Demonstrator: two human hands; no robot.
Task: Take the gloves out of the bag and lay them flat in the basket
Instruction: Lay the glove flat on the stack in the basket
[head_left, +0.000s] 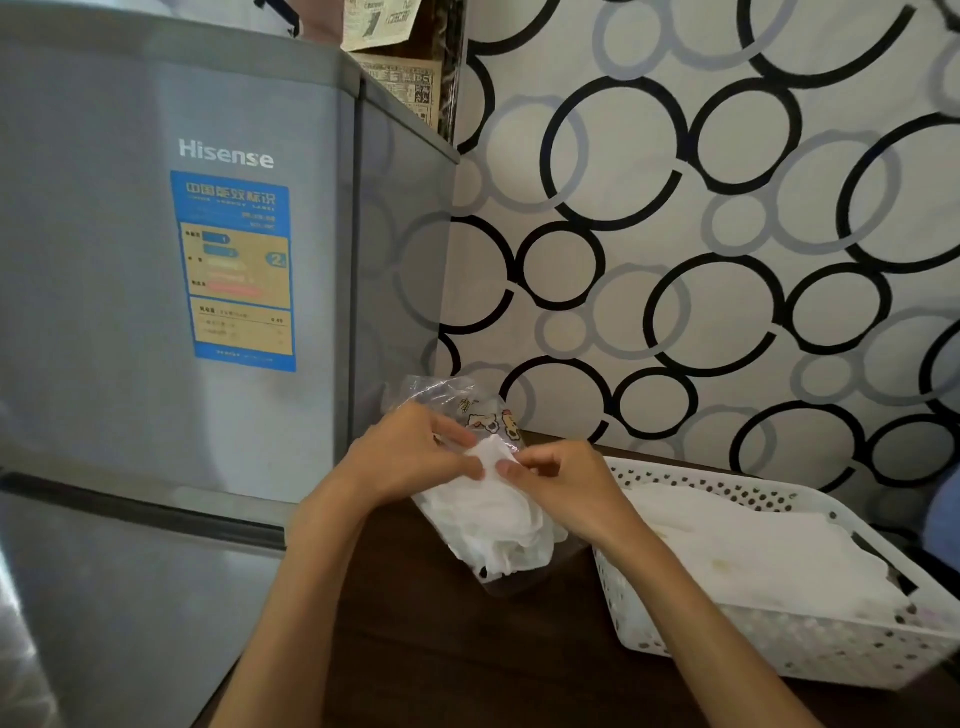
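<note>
Now left hand (415, 457) & right hand (556, 483) both pinch gloves (493, 514) at bag (457, 400) mouth.

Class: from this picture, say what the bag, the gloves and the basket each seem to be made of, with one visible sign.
Bag: thin clear plastic film, glossy and crinkled.
Gloves: probably thin translucent white plastic, softly wrinkled.
Basket: rigid white plastic, matte, its walls perforated.

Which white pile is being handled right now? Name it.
The gloves in the clear bag between the fridge and the basket: both hands pinch that bundle. The white sheets in the basket lie untouched.
</note>
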